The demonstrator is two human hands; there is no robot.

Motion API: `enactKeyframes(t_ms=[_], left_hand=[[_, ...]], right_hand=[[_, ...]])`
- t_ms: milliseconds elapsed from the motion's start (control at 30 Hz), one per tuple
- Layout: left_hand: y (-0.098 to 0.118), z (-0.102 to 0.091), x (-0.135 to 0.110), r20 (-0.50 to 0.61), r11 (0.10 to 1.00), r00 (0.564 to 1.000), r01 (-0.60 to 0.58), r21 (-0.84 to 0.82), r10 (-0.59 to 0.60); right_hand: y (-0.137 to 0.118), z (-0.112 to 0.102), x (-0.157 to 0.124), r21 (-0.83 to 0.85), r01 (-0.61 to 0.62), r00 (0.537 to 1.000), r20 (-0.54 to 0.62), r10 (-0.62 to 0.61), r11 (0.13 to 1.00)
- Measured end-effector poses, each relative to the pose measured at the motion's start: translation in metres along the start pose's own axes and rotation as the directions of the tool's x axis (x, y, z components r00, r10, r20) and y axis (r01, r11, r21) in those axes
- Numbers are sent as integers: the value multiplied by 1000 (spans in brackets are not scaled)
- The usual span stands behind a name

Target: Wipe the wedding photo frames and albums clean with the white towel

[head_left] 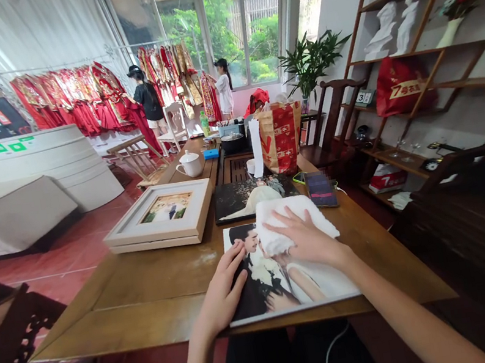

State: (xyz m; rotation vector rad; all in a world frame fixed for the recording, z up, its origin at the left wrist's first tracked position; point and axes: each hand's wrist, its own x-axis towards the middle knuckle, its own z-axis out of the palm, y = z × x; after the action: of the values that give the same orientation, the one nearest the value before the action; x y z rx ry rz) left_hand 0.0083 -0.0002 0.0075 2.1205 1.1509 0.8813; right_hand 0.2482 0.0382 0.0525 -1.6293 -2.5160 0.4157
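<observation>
A large glossy photo print (283,286) lies flat at the near edge of the wooden table (150,296). My left hand (221,293) rests on its left edge with the fingers stretched out flat. My right hand (305,239) presses a folded white cloth (289,220) onto the upper part of the print, fingers spread over the cloth. A second dark photo print (236,198) lies just beyond, partly under the cloth.
White picture frames (162,216) are stacked at the left of the table. A phone (320,189), a white teapot (190,164), a tea tray and a red paper bag (282,138) stand farther back. Two people stand by racks of red garments. Shelves line the right wall.
</observation>
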Motion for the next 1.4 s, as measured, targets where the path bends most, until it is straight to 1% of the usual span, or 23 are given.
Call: enactKeyframes(t_ms=[33, 100, 167, 233, 267, 333, 367, 433, 500, 567, 633, 667, 700, 767, 833, 933, 1000, 1067, 1133, 1200, 1233, 1300, 1400], left_hand=[[0, 0, 0, -4, 1000, 1000, 0, 0, 0], [-1, 1, 1, -10, 1000, 1000, 7, 6, -7], [-2, 1, 1, -9, 1000, 1000, 17, 16, -17], [-2, 2, 0, -2, 999, 1000, 23, 25, -23], [-2, 2, 0, 2, 999, 1000, 23, 27, -23], [-2, 1, 0, 5, 1000, 1000, 20, 24, -20], [-2, 1, 0, 6, 1000, 1000, 20, 21, -20], [-1, 1, 0, 9, 1000, 1000, 19, 17, -20], [-1, 0, 0, 11, 1000, 1000, 17, 14, -17], [-1, 0, 0, 10, 1000, 1000, 13, 10, -13], [-1, 0, -1, 9, 1000, 1000, 13, 8, -13], [-2, 0, -1, 9, 1000, 1000, 13, 8, -13], [-2, 0, -1, 9, 1000, 1000, 13, 9, -13], [-2, 0, -1, 8, 1000, 1000, 16, 12, -16], [-1, 0, -1, 10, 1000, 1000, 18, 13, -18], [-1, -1, 0, 14, 1000, 1000, 14, 12, -15], [-1, -1, 0, 6, 1000, 1000, 20, 15, -20], [-2, 0, -1, -6, 999, 999, 32, 18, -32], [-3, 0, -2, -11, 999, 999, 38, 17, -38], [-4, 0, -4, -8, 999, 999, 38, 12, -38], [-4, -1, -4, -6, 999, 999, 36, 10, -36], [-4, -1, -4, -6, 999, 999, 31, 7, -31], [-5, -1, -4, -7, 1000, 1000, 25, 4, -25]], right_hand=[[-7, 4, -11, -3, 59, 998, 5, -58, 998], [-23, 13, -41, 3, 166, 986, 28, -166, 986], [-36, 19, -77, 32, 222, 973, 52, -224, 974], [-41, 22, -109, 53, 238, 965, 98, -242, 970], [-40, 22, -121, 59, 234, 964, 117, -240, 970], [-30, 20, -134, 60, 200, 970, 127, -206, 978], [-22, 18, -134, 52, 168, 978, 117, -173, 984], [-5, 13, -124, 27, 79, 993, 82, -81, 997], [8, 7, -103, 7, -37, 998, 48, 37, 999], [13, 3, -76, -1, -149, 988, 29, 148, 989], [5, 1, -50, -19, -231, 973, 4, 231, 973], [-3, 2, -39, -35, -249, 968, -14, 249, 968], [-13, 4, -30, -54, -249, 968, -32, 247, 967], [-35, 11, -21, -86, -199, 979, -59, 195, 976], [-56, 20, -24, -87, -104, 993, -62, 98, 991], [-71, 27, -50, -39, 30, 999, -26, -31, 999], [-69, 26, -75, 6, 101, 995, 16, -101, 995], [-58, 22, -97, 57, 138, 989, 53, -141, 989], [-40, 16, -111, 91, 102, 992, 65, -108, 991], [-21, 11, -112, 86, 7, 998, 59, -12, 996], [-11, 9, -107, 73, -46, 998, 48, 43, 996], [4, 5, -87, 46, -142, 990, 20, 141, 989], [11, -1, -46, 4, -231, 973, -11, 231, 973]])
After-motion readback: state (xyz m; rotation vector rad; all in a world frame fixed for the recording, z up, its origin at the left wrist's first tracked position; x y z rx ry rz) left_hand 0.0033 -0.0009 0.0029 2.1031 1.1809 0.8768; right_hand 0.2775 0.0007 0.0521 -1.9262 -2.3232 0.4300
